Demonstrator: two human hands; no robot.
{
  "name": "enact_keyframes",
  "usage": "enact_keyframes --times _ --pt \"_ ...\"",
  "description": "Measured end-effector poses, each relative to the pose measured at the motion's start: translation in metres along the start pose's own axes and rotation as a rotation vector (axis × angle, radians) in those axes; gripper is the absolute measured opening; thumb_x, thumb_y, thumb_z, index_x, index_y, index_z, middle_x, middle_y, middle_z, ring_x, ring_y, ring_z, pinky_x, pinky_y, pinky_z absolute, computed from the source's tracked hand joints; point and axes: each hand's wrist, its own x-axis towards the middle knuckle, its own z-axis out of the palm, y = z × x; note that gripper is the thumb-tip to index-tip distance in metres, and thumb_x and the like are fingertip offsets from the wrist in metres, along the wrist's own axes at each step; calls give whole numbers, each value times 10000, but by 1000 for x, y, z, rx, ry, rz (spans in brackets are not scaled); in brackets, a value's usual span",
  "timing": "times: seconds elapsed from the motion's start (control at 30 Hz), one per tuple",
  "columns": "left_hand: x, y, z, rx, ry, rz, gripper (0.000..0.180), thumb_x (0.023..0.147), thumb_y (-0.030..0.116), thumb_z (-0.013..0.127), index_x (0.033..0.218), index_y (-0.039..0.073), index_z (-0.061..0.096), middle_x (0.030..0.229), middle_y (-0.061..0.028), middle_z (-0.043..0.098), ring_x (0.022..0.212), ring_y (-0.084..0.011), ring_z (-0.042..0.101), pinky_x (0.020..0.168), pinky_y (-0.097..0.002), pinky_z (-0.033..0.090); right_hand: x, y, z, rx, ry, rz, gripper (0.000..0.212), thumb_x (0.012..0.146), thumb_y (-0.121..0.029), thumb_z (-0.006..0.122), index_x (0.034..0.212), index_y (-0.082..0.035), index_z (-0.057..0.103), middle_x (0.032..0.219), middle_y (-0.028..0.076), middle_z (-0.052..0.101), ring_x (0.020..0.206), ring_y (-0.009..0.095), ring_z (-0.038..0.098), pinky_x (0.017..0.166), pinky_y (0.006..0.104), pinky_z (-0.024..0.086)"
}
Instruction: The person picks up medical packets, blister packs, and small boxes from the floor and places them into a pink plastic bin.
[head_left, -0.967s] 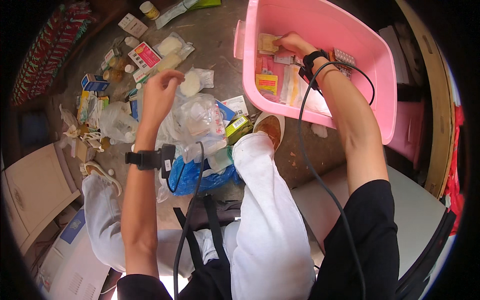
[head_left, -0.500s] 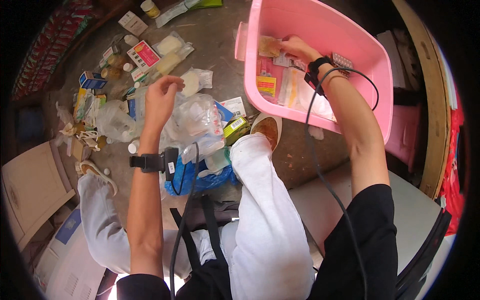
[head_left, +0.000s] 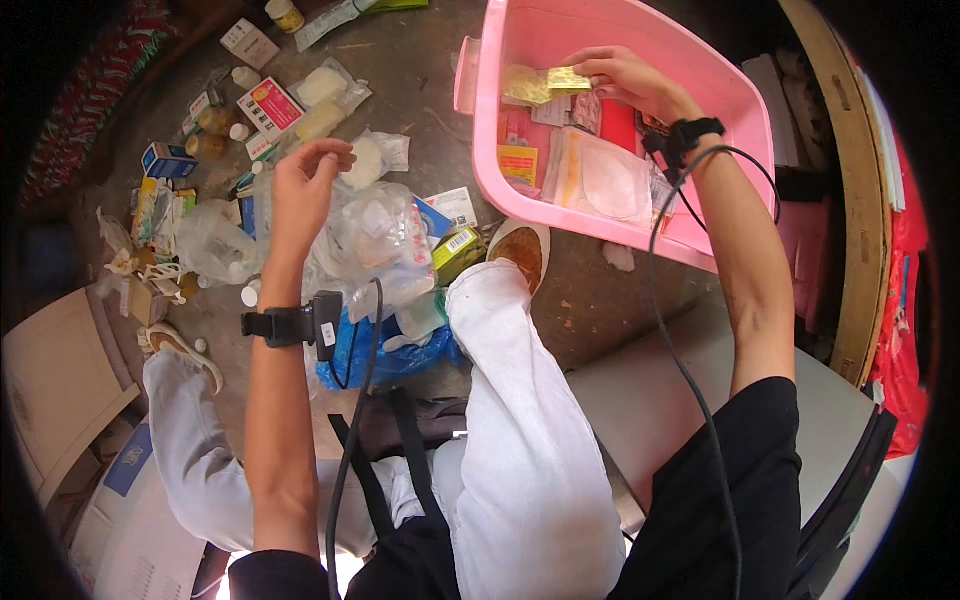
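Note:
My right hand (head_left: 640, 82) reaches into the pink plastic tub (head_left: 485, 150). Its fingertips close on the edge of a small shiny gold foil packet (head_left: 567, 79), partly covered by the fingers. Beside that packet lies a yellowish clear bag (head_left: 524, 86). Lower in the tub are a flat clear pouch (head_left: 605, 178) and a yellow-and-red box (head_left: 517, 163). My left hand (head_left: 303, 185) hovers over the floor clutter, fingers loosely bent and apart from the thumb, with nothing visible in it. Below it are clear plastic bags (head_left: 375, 230); near its fingertips lies a white round pack (head_left: 365, 163).
Medicine boxes and bottles, including a pink-and-white box (head_left: 270, 107) and a blue box (head_left: 168, 160), spread across the floor. A blue plastic bag (head_left: 400, 358) sits between my legs. Dark cables hang from both wrists. A wooden beam (head_left: 860, 230) stands right of the tub.
My right hand has shifted right and slightly up inside the tub, and the gold foil packet now shows at its fingertips. My left hand stays over the clutter. The whole view has shifted slightly.

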Motion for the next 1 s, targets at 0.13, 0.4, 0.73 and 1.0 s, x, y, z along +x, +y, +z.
enact_keyframes --times 0.13,0.4,0.73,1.0 --pt "-1 -1 0 11 1 -8 201 974 63 531 1076 -22 681 986 -79 725 910 -145 674 840 -272 517 -30 -2 -14 108 -32 -13 277 981 -119 616 1222 14 588 1061 39 639 909 60 644 720 161 549" --pt "-2 0 -3 -22 10 13 206 961 66 545 1064 -36 690 961 -93 735 887 -147 683 822 -275 522 -69 -10 -4 110 -170 78 325 959 -67 629 1270 -31 545 1105 57 643 934 77 656 766 177 582" --pt "5 157 80 485 42 929 358 879 278 756 1105 4 708 1048 -120 736 961 -241 703 889 -346 529 -107 -67 20 427 -325 -327 290 998 -157 608 1239 4 588 1059 49 676 909 76 653 768 196 556" --pt "20 185 127 168 -150 549 285 867 293 650 913 22 726 769 -210 693 740 -376 687 711 -434 549 -104 -110 79 452 123 -634 195 968 -193 678 1056 -19 677 956 30 687 827 96 635 736 228 516"
